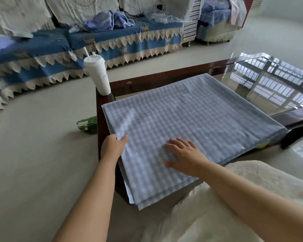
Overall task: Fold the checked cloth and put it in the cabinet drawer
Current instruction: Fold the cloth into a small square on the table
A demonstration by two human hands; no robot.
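Head view looks down on a blue-and-white checked cloth (191,130), a thin woven fabric folded into a broad, nearly square stack of several layers; the layered edges show at the near corner, which overhangs the table's edge. It lies flat and mostly smooth on a low table (156,81) with a dark, glossy wooden frame and a glass top that mirrors window bars at the far right. The left hand (113,145) grips the cloth's left edge, thumb on top and fingers curled underneath, out of sight. The right hand (185,154) rests palm down on the near part of the cloth, fingers spread and flat, holding nothing. A tall white plastic cup (98,75) with a domed lid and a straw stands upright on the table's far left corner, just beside the cloth. A green, shiny object (87,124) lies on the pale smooth floor left of the table. Behind runs a sofa (112,41) under a blue cover edged with cream lace points, with crumpled lilac fabric (108,21) on its seat. A fluffy cream textile (208,215) fills the near right
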